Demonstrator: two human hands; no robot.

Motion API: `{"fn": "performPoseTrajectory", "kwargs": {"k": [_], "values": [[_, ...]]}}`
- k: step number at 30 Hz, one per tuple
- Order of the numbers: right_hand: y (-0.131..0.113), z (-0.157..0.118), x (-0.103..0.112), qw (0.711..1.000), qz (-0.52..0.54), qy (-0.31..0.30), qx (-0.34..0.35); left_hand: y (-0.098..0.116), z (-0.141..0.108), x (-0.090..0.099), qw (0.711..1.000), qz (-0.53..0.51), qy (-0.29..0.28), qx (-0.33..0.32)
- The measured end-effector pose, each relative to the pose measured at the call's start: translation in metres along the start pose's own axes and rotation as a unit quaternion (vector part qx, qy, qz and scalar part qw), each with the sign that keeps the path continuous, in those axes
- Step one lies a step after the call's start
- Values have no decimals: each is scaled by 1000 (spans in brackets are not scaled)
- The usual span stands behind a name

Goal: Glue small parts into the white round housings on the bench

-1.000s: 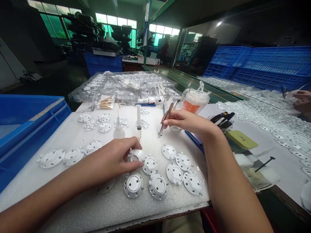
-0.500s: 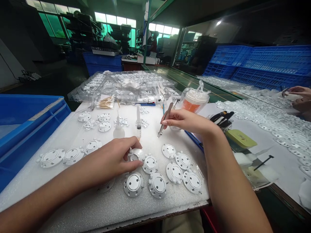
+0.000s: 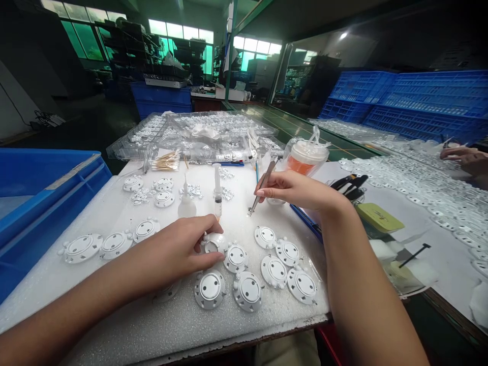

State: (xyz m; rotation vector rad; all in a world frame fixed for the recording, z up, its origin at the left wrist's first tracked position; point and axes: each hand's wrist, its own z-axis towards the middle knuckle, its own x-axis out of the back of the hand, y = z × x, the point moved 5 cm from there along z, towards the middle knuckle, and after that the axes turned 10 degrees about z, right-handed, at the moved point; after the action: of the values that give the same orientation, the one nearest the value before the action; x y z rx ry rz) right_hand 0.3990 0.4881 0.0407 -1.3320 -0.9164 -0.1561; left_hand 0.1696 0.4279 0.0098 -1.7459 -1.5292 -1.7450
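Note:
My left hand (image 3: 196,241) is closed around a white round part (image 3: 213,243), its fingers and thumb on either side of it. In my right hand (image 3: 280,188) I hold metal tweezers (image 3: 264,184), pinched and slanting down to the left. Their tips touch or almost touch a tiny shiny piece (image 3: 250,211) on the white foam sheet (image 3: 171,325). Several white discs with two dark dots, such as this disc (image 3: 247,291), lie near my hands. A syringe (image 3: 217,190) and a small squeeze bottle (image 3: 186,203) stand just beyond my left hand.
A blue crate (image 3: 49,203) borders the foam at left. Behind lie cotton swabs (image 3: 166,160) and clear trays (image 3: 194,127) of small parts. A bagged cup (image 3: 307,155) stands past my right hand. At far right, another person's hand (image 3: 463,155) is above many white parts.
The tweezers have shifted slightly right at the top, and the tiny piece by their tips now sits on the foam. My left hand stays in place. The other person's hand has moved slightly.

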Motion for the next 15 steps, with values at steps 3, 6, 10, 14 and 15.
{"fn": "performPoseTrajectory", "kwargs": {"k": [3,6,10,14,15], "values": [[-1,0,-1,1000,10,-4,-3,0,0,0,1000,-2,1,-3],[-2,0,-2,1000,12,-4,-7,0,1,1,1000,-4,3,-6],[-3,-1,-1,1000,9,-7,-14,0,2,1,1000,-3,6,-2],[-6,-1,-1,1000,21,-6,-7,0,1,1,1000,1,7,4],[-7,-1,-1,1000,20,-6,-4,0,0,1,1000,1,7,4]]}}
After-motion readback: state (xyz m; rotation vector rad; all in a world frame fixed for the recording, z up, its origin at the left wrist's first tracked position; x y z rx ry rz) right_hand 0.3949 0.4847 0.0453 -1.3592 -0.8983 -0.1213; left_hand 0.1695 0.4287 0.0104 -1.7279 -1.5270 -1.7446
